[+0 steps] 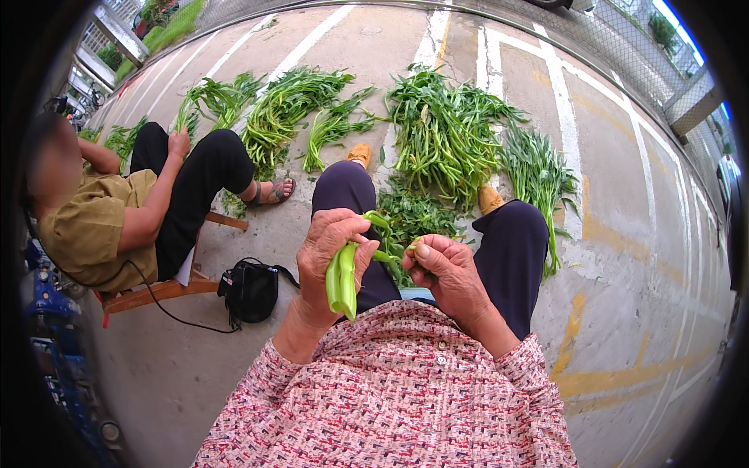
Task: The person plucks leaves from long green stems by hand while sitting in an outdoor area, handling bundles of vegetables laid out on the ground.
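My left hand (321,253) is closed round several thick, pale green leafy-vegetable stems (342,285), held above my lap. Their cut-looking ends point down toward my shirt, and a bent green part sticks out past my fingers. Just to the right, my right hand (449,273) pinches a small green bit of the vegetable (413,246) between thumb and forefinger; most of it is hidden. Below and beyond my hands, a heap of loose leaves (413,214) lies on the ground between my feet. A large pile of long-stemmed greens (445,132) lies just past it.
More bundles of greens (285,109) lie at the far left, and another bundle (538,168) is beside my right leg. At the left a person (101,210) sits on a wooden chair (164,295), holding greens. A black bag (250,290) stands on the pavement between us.
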A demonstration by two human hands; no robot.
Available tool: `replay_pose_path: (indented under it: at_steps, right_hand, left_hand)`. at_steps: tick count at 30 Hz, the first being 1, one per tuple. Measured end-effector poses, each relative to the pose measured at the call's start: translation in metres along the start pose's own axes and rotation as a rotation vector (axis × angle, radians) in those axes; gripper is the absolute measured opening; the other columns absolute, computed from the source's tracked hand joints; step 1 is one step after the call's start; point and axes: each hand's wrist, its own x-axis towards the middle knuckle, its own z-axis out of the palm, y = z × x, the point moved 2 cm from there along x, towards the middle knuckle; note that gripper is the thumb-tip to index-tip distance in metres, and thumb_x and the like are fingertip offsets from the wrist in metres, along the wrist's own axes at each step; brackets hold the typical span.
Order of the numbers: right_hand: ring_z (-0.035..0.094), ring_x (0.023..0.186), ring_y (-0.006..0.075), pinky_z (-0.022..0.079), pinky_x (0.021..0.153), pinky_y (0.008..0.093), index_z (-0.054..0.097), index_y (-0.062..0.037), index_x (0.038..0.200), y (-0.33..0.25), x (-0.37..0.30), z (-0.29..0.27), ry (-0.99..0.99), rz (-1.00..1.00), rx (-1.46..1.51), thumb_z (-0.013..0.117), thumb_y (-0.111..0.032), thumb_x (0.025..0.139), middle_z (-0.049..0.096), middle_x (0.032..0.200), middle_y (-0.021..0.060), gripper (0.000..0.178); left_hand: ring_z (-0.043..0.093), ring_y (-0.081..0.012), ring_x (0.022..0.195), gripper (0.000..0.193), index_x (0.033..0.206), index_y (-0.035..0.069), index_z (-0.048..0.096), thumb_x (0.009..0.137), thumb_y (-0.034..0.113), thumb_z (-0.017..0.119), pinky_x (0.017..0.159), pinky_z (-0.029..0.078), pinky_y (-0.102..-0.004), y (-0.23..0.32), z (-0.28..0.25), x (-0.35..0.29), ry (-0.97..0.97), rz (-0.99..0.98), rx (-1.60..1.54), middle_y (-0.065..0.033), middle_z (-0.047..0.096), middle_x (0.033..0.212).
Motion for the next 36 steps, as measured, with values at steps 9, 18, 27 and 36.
replay_pose_path:
  at_steps: [9, 18, 27, 36]
  right_hand:
    - [0.049, 0.064, 0.0042, 0.041, 0.059, 0.0180, 0.059, -0.0014, 0.094, -0.012, -0.008, 0.026, -0.112, -0.128, -0.209, 0.055, -0.016, 0.090, 0.060, 0.079, 0.0000, 0.015]
    - [0.053, 0.058, 0.0096, 0.043, 0.053, 0.0236, 0.060, 0.0004, 0.086, -0.021, -0.011, 0.030, -0.022, -0.497, -0.823, 0.060, -0.004, 0.079, 0.058, 0.070, 0.0042, 0.008]
    - [0.050, 0.053, 0.0128, 0.040, 0.049, 0.0255, 0.056, -0.0007, 0.077, -0.010, -0.007, 0.037, 0.053, -0.332, -0.465, 0.053, -0.002, 0.077, 0.055, 0.063, 0.0065, 0.003]
    - [0.047, 0.061, 0.0044, 0.038, 0.055, 0.0172, 0.055, -0.0046, 0.083, 0.007, -0.011, 0.035, -0.116, 0.122, 0.102, 0.053, -0.015, 0.088, 0.055, 0.072, -0.0006, 0.012]
  left_hand:
    - [0.059, -0.0221, 0.075, 0.024, 0.089, 0.001, 0.061, 0.068, -0.005, 0.070, 0.062, 0.050, -0.0287, 0.012, -0.003, 0.006, -0.255, 0.141, -0.068, -0.0117, 0.056, 0.088]
    - [0.058, -0.0275, 0.071, 0.021, 0.082, -0.001, 0.054, 0.064, -0.006, 0.065, 0.058, 0.049, -0.0330, 0.019, -0.001, 0.007, -0.320, 0.173, -0.011, -0.0121, 0.052, 0.087]
    - [0.058, -0.0268, 0.070, 0.023, 0.082, -0.002, 0.055, 0.061, -0.009, 0.063, 0.058, 0.048, -0.0310, 0.023, 0.002, 0.008, -0.361, 0.183, 0.046, -0.0131, 0.053, 0.087]
    - [0.061, -0.0242, 0.070, 0.022, 0.085, -0.002, 0.057, 0.065, -0.005, 0.066, 0.057, 0.050, -0.0312, 0.032, -0.012, -0.005, -0.409, 0.190, 0.055, -0.0122, 0.054, 0.090]
